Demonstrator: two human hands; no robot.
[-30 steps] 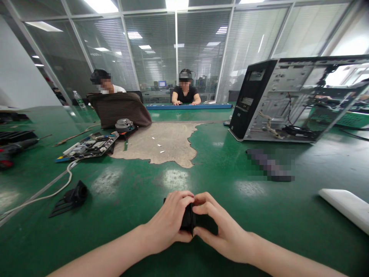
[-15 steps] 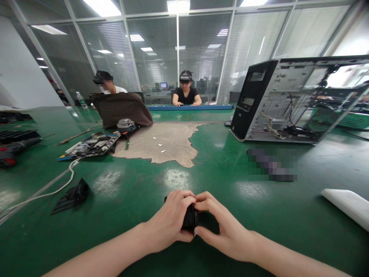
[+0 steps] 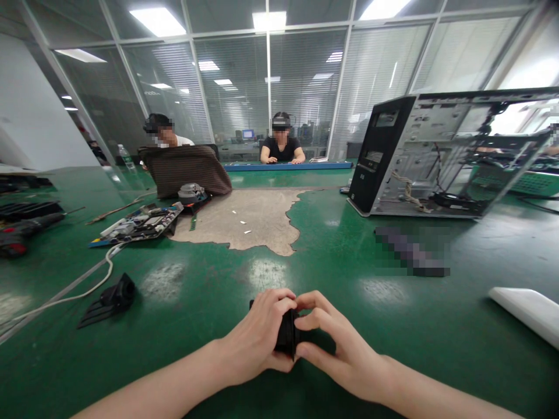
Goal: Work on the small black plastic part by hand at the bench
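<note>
A small black boxy part [image 3: 287, 336] is low in the middle of the head view, at the green tabletop. My left hand [image 3: 262, 331] wraps over its top and left side, fingers closed on it, hiding most of it. From the right, my right hand [image 3: 334, 343] pinches the part's right edge, thumb in front and fingertips at the far side. What kind of part it is cannot be made out. To the left lies a black plastic duct-like piece [image 3: 109, 299] with slats.
An open computer case [image 3: 379, 157] stands at right, with a blurred dark strip [image 3: 413, 253] before it and a white object [image 3: 526, 314] nearer. A circuit board [image 3: 140, 224], white cable [image 3: 102, 273] and brown cloth-covered item [image 3: 183, 169] lie left. Two people [image 3: 282, 148] sit across the table.
My right fingers have shifted slightly along the black part's edge. My left hand keeps its hold. The whole view has tilted up a little.
</note>
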